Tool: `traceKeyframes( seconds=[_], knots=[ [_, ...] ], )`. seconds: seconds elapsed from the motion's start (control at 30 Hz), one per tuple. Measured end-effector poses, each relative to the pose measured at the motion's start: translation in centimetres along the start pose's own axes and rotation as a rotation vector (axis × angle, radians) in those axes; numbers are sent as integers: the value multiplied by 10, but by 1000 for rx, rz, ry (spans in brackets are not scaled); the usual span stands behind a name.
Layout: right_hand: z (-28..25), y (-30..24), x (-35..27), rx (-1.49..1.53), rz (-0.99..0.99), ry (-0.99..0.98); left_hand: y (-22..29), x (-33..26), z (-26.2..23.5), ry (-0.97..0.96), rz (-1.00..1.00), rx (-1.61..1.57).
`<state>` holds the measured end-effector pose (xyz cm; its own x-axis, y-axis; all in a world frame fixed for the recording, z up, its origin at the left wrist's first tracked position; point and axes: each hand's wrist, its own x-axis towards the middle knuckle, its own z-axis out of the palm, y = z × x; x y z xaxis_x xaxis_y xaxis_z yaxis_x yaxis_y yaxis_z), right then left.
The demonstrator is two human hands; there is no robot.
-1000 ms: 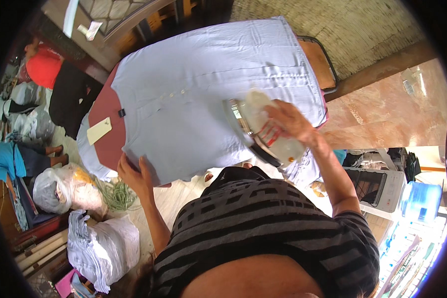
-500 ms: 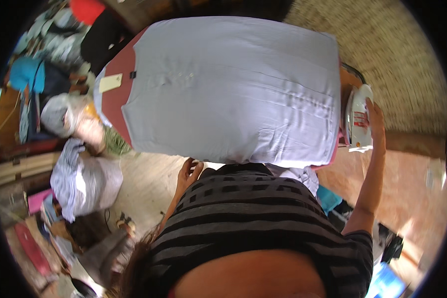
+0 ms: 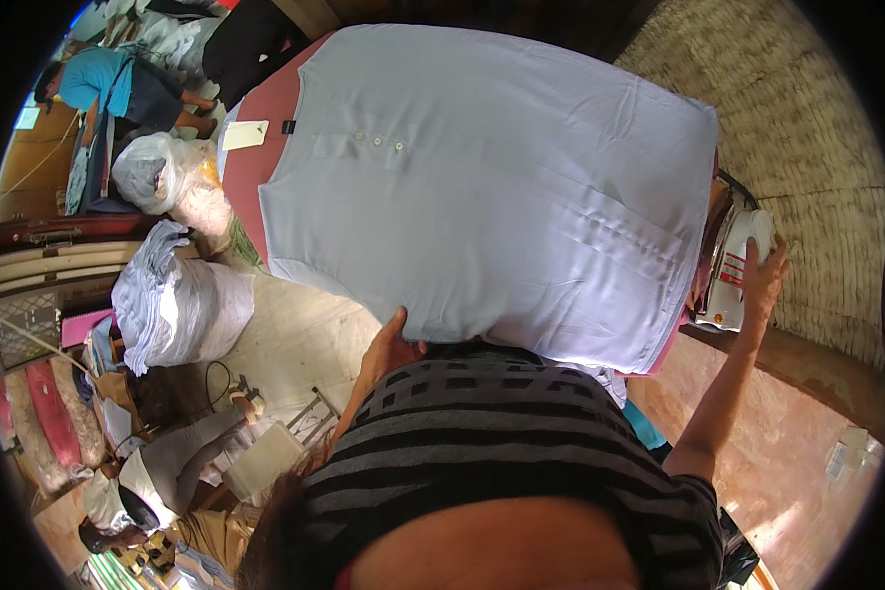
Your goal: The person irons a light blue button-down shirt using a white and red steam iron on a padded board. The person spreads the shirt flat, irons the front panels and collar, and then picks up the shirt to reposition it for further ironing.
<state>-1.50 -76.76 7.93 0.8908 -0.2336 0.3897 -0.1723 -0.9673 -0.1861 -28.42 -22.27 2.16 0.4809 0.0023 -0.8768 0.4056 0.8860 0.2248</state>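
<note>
A light grey-blue garment with a short row of buttons lies spread over a maroon-covered ironing board. A pale paper tag rests at its neck end. My left hand is at the garment's near edge, its thumb against the cloth and its fingers curled, partly hidden, seemingly pinching the edge. Beyond the board's right end a white iron with red markings stands on its rest. My right hand is beside the iron, fingers apart, the thumb close to or touching its body.
A wrapped bundle of pale clothes stands on the floor at left, with plastic bags behind it. A person in a blue top bends at far left; another person sits at lower left. A woven wall borders the right.
My left hand has come up to the garment's edge. My right hand's fingers have spread at the iron. The whole view has turned, shifting the board rightward in the picture.
</note>
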Motion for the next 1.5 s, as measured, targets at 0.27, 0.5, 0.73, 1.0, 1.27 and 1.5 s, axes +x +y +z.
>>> traceKeyframes(
  seconds=[0.27,0.5,0.73,1.0,1.27,1.5],
  knots=[
    [20,-225,-1,546,-361,-86,68,-102,39,-14,341,486],
    [104,-361,13,271,-444,-102,161,-176,-64,-137,949,589],
    [118,-474,-97,299,-531,-109,268,-203,-168,-593,1368,498],
    [117,-509,-121,989,-520,-154,353,-167,-179,-754,1389,134],
    [-71,-345,-172,2069,110,-335,377,-174,-115,-985,1370,70],
    [-226,-134,-348,1831,133,202,278,-186,-28,-994,1428,493]
  ],
)
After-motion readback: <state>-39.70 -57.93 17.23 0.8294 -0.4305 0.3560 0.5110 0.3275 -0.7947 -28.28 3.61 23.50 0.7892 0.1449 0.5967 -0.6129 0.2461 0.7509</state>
